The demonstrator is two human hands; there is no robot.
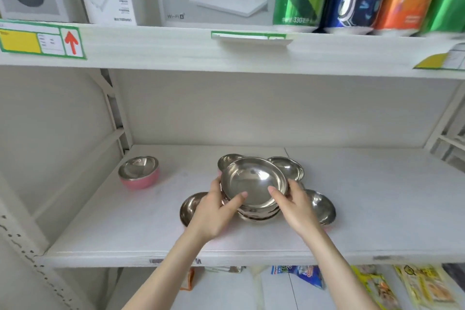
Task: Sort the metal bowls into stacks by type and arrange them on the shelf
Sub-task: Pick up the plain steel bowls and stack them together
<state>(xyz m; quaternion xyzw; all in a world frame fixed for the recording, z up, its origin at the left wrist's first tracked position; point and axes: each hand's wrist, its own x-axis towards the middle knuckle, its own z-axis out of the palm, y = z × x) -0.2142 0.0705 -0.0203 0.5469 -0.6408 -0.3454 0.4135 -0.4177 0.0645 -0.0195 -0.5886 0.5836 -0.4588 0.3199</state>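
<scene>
2 hands [216, 211] [297, 209] round shiny steel bowl stack [254, 184]

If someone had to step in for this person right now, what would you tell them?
Left hand and right hand grip the stack of plain steel bowls mid-shelf, thumbs over the top rim.
Four loose steel bowls ring the stack.
Pink-sided steel bowl stands apart, far left on the white shelf.
Done: one stack begun.
Left: sort the loose bowls, arrange the stacks.
</scene>
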